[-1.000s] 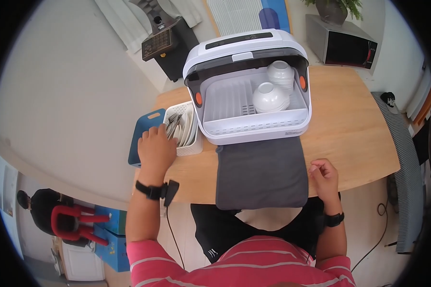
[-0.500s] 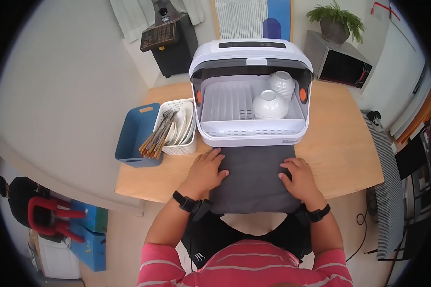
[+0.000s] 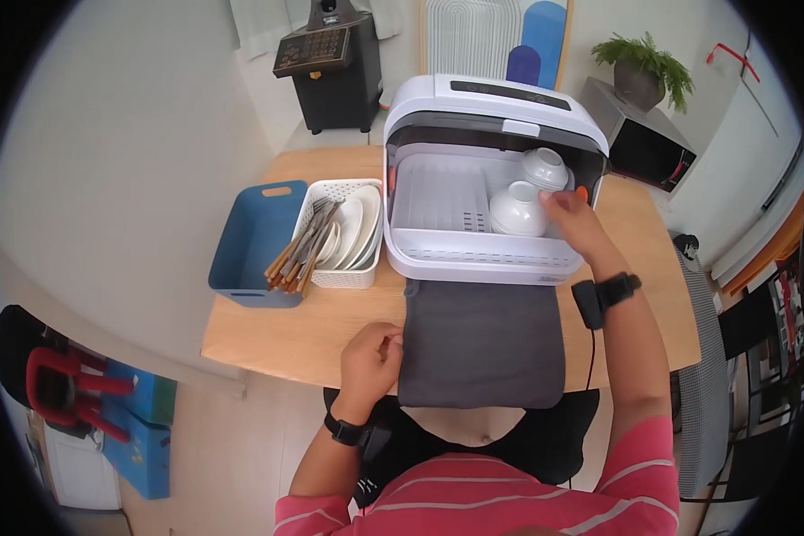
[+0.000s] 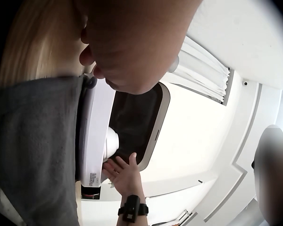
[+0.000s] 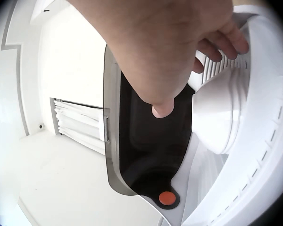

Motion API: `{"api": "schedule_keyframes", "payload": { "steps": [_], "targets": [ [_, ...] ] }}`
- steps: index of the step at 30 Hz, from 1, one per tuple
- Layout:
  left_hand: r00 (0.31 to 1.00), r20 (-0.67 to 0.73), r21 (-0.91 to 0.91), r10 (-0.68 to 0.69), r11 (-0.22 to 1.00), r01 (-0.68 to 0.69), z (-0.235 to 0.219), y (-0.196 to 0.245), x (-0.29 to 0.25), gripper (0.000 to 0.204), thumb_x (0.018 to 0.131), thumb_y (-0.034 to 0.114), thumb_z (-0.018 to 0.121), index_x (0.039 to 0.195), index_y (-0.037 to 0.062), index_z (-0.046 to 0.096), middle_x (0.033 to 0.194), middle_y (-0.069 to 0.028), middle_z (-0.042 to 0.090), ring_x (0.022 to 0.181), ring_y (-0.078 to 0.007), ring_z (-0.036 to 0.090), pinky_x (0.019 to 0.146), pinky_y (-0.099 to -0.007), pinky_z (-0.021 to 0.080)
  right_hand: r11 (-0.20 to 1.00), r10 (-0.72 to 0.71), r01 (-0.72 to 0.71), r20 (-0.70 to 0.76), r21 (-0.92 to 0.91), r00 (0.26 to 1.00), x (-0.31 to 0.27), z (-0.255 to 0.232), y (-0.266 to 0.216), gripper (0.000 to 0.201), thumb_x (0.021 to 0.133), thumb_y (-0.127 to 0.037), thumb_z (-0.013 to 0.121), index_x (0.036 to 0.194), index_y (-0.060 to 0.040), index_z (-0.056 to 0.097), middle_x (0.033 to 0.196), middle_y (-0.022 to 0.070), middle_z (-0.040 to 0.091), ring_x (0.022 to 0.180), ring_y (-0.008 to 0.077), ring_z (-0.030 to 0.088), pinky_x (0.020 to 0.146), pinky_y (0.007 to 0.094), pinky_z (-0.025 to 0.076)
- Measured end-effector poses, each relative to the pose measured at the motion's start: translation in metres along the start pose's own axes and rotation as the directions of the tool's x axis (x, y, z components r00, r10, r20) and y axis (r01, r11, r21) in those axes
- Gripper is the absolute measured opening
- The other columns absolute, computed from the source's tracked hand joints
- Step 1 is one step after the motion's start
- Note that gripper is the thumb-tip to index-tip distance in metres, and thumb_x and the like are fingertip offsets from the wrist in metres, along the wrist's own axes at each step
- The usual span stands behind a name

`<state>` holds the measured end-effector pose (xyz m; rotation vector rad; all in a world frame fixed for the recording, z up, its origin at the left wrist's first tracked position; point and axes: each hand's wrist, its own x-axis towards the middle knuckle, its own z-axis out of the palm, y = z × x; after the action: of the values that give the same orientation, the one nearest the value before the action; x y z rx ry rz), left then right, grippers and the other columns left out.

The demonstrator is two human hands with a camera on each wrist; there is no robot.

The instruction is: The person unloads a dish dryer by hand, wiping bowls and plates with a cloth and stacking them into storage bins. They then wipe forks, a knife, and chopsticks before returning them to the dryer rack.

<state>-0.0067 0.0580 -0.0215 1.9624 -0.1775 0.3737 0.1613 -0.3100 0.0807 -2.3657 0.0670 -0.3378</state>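
My right hand [image 3: 573, 221] reaches over the front right rim of a white dish-drying box [image 3: 473, 259] with a raised dark lid. Its fingers are spread beside a front stack of upside-down white bowls [image 3: 516, 211]. The right wrist view shows the thumb apart from the fingertips, and the front bowls [image 5: 218, 110] in the box. Behind them is a second stack of white bowls [image 3: 545, 166]. My left hand [image 3: 370, 362] hangs loosely curled and holds nothing, beside the left edge of a dark grey cloth [image 3: 482, 348].
Left of the box, a white basket [image 3: 347, 279] holds white plates [image 3: 359, 223] and wooden-handled cutlery [image 3: 288, 268], whose handles stick out over a blue bin [image 3: 232, 268]. At the back right stands a microwave [image 3: 648, 147] with a potted plant [image 3: 641, 82] on it.
My left hand came from the cutlery basket to the cloth's left side. The right hand rose from the cloth's right edge to the bowls. The cutlery handles now lean over the blue bin.
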Motion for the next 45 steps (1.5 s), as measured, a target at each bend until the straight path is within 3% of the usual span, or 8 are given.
{"api": "schedule_keyframes", "payload": {
  "steps": [2, 3, 6, 13, 29, 34, 41, 45],
  "targets": [
    [0.995, 0.019, 0.092, 0.099, 0.991, -0.1, -0.001, 0.004, 0.003, 0.011, 0.085, 0.003, 0.07, 0.096, 0.0018, 0.071, 0.091, -0.0127, 0.073, 0.082, -0.0304, 0.07, 0.075, -0.0406, 0.056, 0.973, 0.204, -0.219, 0.186, 0.066, 0.961, 0.02, 0.01, -0.008, 0.097, 0.092, -0.075, 0.056, 0.139, 0.0094, 0.054, 0.131, 0.0285, 0.064, 0.125, 0.0354, 0.061, 0.101, 0.0429, 0.05],
    [0.979, 0.061, 0.178, 0.197, 0.963, -0.205, -0.002, 0.005, 0.005, 0.009, 0.083, 0.003, 0.071, 0.092, 0.0022, 0.071, 0.089, -0.012, 0.072, 0.083, -0.0308, 0.069, 0.075, -0.0413, 0.055, 0.955, 0.249, -0.276, 0.223, 0.104, 0.943, 0.023, 0.013, -0.013, 0.097, 0.092, -0.074, 0.057, 0.143, 0.008, 0.051, 0.139, 0.0277, 0.059, 0.13, 0.0361, 0.058, 0.103, 0.0466, 0.048],
    [0.954, 0.097, 0.206, 0.282, 0.932, -0.297, -0.004, 0.002, 0.004, 0.007, 0.083, 0.006, 0.072, 0.089, 0.0034, 0.073, 0.09, -0.0114, 0.074, 0.084, -0.0315, 0.07, 0.076, -0.0393, 0.056, 0.916, 0.324, -0.38, 0.32, 0.13, 0.89, 0.028, 0.016, -0.027, 0.099, 0.091, -0.074, 0.058, 0.147, 0.0072, 0.047, 0.146, 0.0273, 0.054, 0.134, 0.0374, 0.055, 0.105, 0.0487, 0.048],
    [0.965, 0.097, 0.175, 0.243, 0.95, -0.257, -0.004, 0.002, 0.006, 0.007, 0.083, 0.007, 0.072, 0.089, 0.0036, 0.073, 0.089, -0.0107, 0.074, 0.083, -0.031, 0.07, 0.075, -0.0398, 0.055, 0.885, 0.437, -0.465, 0.411, -0.036, 0.8, 0.041, 0.012, -0.031, 0.094, 0.091, -0.07, 0.062, 0.153, -0.0019, 0.044, 0.151, 0.0225, 0.051, 0.136, 0.0366, 0.054, 0.104, 0.0447, 0.052],
    [0.959, 0.082, 0.194, 0.273, 0.939, -0.284, -0.004, 0.003, 0.005, 0.006, 0.083, 0.007, 0.072, 0.088, 0.004, 0.073, 0.087, -0.0099, 0.073, 0.078, -0.0297, 0.068, 0.072, -0.0398, 0.055, 0.899, 0.406, -0.438, 0.407, -0.015, 0.818, 0.038, 0.005, -0.025, 0.089, 0.089, -0.071, 0.064, 0.147, -0.0039, 0.053, 0.144, 0.0148, 0.059, 0.129, 0.0276, 0.058, 0.105, 0.0395, 0.047],
    [0.96, 0.088, 0.204, 0.267, 0.938, -0.279, -0.002, 0.002, 0.004, 0.006, 0.083, 0.007, 0.072, 0.088, 0.0041, 0.072, 0.088, -0.0098, 0.073, 0.078, -0.0298, 0.068, 0.073, -0.0402, 0.055, 0.919, 0.393, -0.37, 0.346, -0.132, 0.852, 0.026, 0.002, -0.053, 0.092, 0.091, -0.071, 0.061, 0.142, 0.0054, 0.055, 0.138, 0.0178, 0.062, 0.122, 0.0289, 0.063, 0.101, 0.0378, 0.051],
    [0.961, 0.068, 0.217, 0.269, 0.936, -0.277, -0.002, 0.001, 0.004, 0.006, 0.083, 0.006, 0.072, 0.088, 0.0042, 0.072, 0.088, -0.0101, 0.073, 0.081, -0.0304, 0.069, 0.074, -0.0405, 0.055, 0.931, 0.363, -0.346, 0.376, -0.114, 0.852, 0.041, 0.01, -0.035, 0.095, 0.09, -0.068, 0.064, 0.14, 0.0122, 0.054, 0.135, 0.0244, 0.063, 0.122, 0.0333, 0.064, 0.101, 0.0392, 0.05],
    [0.96, 0.084, 0.221, 0.265, 0.935, -0.278, -0.002, 0.002, 0.004, 0.006, 0.083, 0.007, 0.072, 0.089, 0.0041, 0.072, 0.089, -0.0104, 0.073, 0.083, -0.031, 0.07, 0.076, -0.0403, 0.055, 0.955, 0.297, -0.288, 0.285, -0.074, 0.911, 0.034, 0.015, -0.036, 0.096, 0.087, -0.065, 0.07, 0.136, 0.0161, 0.055, 0.133, 0.0287, 0.063, 0.121, 0.0362, 0.064, 0.101, 0.0397, 0.05]
  ]
}}
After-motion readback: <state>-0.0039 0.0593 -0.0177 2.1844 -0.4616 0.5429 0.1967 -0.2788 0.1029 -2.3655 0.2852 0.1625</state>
